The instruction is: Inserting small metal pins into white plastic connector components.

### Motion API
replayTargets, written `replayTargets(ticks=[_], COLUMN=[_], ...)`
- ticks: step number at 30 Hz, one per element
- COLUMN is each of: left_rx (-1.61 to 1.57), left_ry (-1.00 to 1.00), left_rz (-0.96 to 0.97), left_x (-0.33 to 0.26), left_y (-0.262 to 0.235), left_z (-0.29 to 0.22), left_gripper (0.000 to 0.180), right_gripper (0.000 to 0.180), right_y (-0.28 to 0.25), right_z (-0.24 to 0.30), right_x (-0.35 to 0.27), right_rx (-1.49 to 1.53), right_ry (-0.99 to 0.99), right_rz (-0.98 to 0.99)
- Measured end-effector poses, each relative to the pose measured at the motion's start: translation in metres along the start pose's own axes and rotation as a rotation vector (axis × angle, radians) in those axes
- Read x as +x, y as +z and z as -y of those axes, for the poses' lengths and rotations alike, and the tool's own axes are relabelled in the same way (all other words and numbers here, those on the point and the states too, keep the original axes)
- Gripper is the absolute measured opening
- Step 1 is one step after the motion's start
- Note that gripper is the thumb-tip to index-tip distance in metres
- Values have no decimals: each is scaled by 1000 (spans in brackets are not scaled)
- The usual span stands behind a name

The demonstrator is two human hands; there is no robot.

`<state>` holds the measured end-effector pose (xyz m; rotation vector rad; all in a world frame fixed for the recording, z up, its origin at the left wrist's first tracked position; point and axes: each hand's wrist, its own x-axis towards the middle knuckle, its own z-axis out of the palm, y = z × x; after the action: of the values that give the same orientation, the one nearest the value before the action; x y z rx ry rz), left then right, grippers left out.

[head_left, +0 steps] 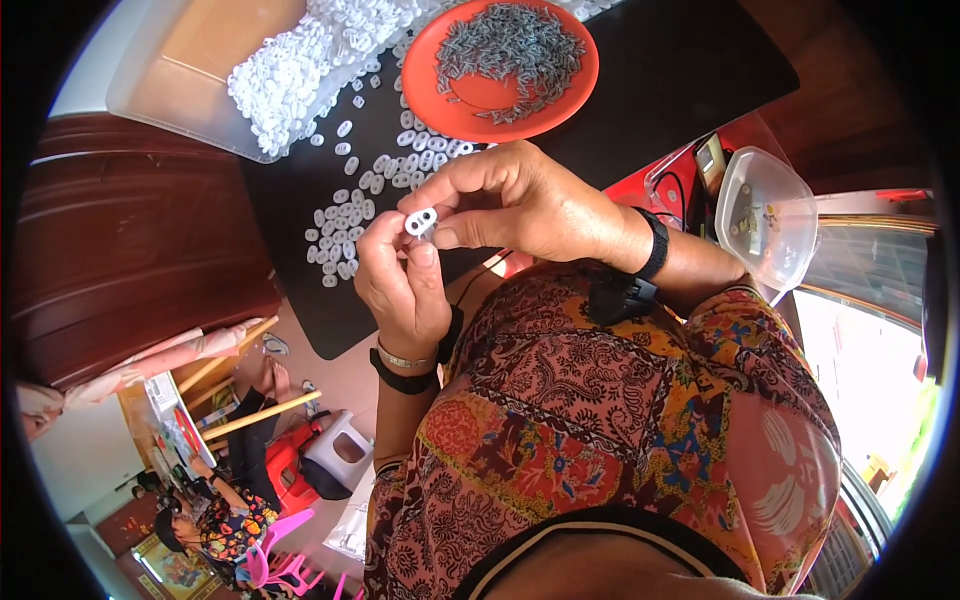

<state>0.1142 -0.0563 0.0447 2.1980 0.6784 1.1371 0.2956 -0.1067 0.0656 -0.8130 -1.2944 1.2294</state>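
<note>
A small white oval plastic piece (421,221) with two dark holes is held up over the near side of the black table. My left hand (400,290) pinches it between thumb and fingers from below and the left. From above and the right, the bent index finger and thumb of my right hand (530,200) close on the same piece. Whether a smaller part sits between the fingertips is hidden. Many similar white oval pieces (345,225) lie loose just left of and beyond my hands. Beyond them, an orange plate (425,100) bears a heap of small grey screw-like metal parts (515,50).
A clear plastic box (150,95) with piled white pieces stands at the far left of the black tabletop (690,70). On the right is a translucent tub (775,205), beside a red surface with a cable. Another person (235,510) sits lower left, near pink plastic chairs (285,560).
</note>
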Motion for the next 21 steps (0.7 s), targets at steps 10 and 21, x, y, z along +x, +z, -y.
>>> replayTargets(ticks=[10,21], left_rx=[195,163], left_ry=[215,169], left_rz=[-76,-220], left_x=[-4,-14], left_y=[2,18], left_z=[7,10], left_gripper=[38,43], right_gripper=[25,18], right_y=[7,16], right_z=[-4,-13], right_x=[-4,-7], right_rx=[-115,-75], right_ry=[-190,-187], right_rz=[-25,-49])
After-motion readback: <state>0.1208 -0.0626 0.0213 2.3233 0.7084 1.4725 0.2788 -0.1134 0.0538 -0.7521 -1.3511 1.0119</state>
